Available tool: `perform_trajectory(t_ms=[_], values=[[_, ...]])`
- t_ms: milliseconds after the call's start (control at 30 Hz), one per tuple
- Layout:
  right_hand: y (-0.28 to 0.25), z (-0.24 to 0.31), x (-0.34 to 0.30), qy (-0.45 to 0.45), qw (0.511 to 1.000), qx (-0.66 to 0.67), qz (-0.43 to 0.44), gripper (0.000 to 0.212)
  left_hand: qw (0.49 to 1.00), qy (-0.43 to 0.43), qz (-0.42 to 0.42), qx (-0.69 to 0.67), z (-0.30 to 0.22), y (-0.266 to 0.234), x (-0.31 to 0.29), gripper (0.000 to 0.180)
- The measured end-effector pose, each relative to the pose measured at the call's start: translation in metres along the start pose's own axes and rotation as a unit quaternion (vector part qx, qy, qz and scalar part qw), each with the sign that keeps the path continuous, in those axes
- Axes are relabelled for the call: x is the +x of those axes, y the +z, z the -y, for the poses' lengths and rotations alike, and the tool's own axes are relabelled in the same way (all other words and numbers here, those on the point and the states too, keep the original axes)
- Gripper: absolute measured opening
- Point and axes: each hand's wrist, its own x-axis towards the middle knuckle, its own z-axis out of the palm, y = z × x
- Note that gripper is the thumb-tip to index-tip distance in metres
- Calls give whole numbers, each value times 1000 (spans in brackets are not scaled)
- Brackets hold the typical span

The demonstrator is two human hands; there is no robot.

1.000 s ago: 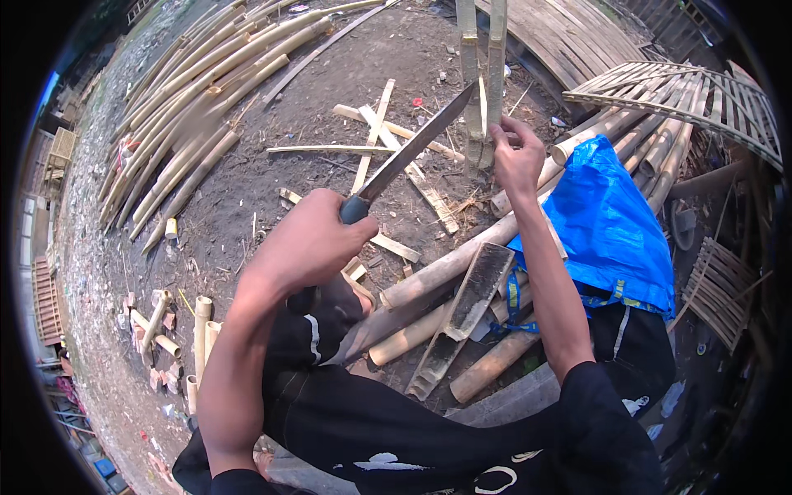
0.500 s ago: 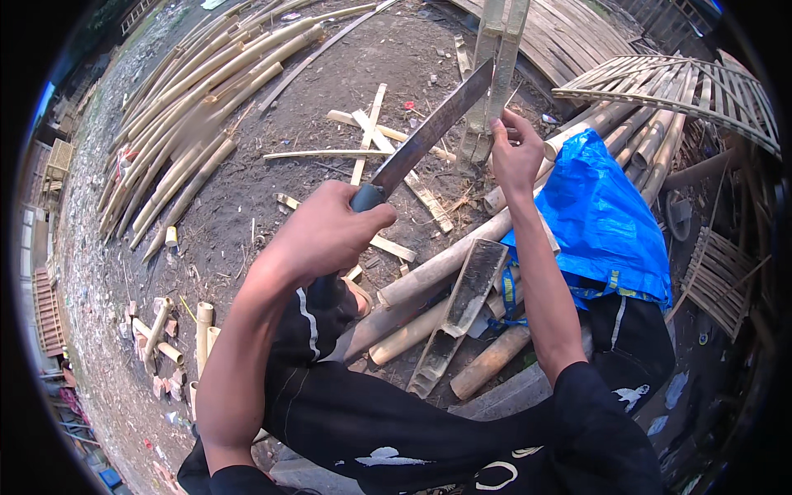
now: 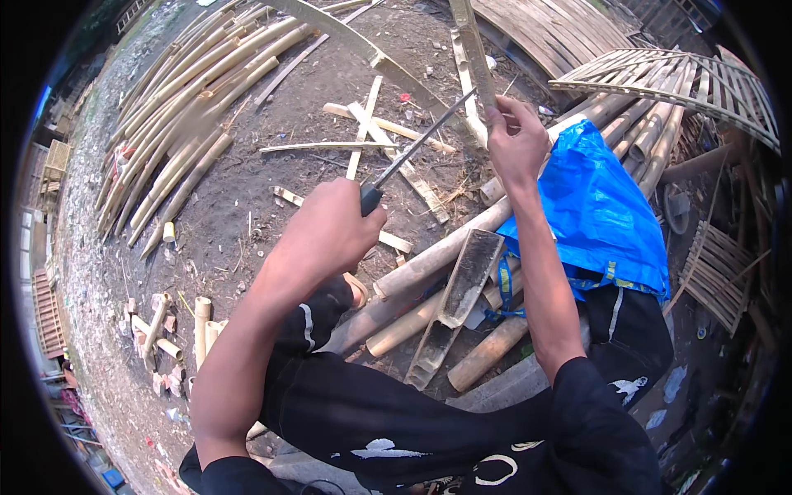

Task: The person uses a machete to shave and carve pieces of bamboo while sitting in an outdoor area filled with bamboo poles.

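Observation:
My left hand (image 3: 326,227) is closed around the dark handle of a machete (image 3: 422,139). Its blade points up and to the right, seen nearly edge-on, with the tip beside a split bamboo strip (image 3: 473,49). Between thumb and fingers, my right hand (image 3: 517,140) pinches that strip, which stands up away from me. Another long bamboo piece (image 3: 351,47) slants off to the upper left, apart from the held strip at the top. Where the two pieces meet near the blade is hard to make out.
Bamboo poles (image 3: 198,115) lie stacked at far left, with loose split pieces (image 3: 396,161) on the dirt ahead. A blue plastic sheet (image 3: 590,206) covers my right leg. Beside my legs lie thick poles (image 3: 445,247) and a halved bamboo trough (image 3: 472,276). Slatted bamboo panels (image 3: 685,78) are at right.
The bamboo has parted into two pieces, one swinging out to the upper left. The machete blade has turned edge-on and its tip has dropped lower. My right hand still grips the strip.

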Motion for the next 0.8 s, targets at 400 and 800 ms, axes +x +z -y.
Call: perform_trajectory(t_ms=[400, 800], values=[[-8, -25, 52, 121, 968, 192, -104, 26, 982, -43, -26, 185, 40, 8, 27, 30], [-19, -34, 41, 32, 945, -186, 267, 32, 987, -82, -50, 130, 58, -30, 42, 40]])
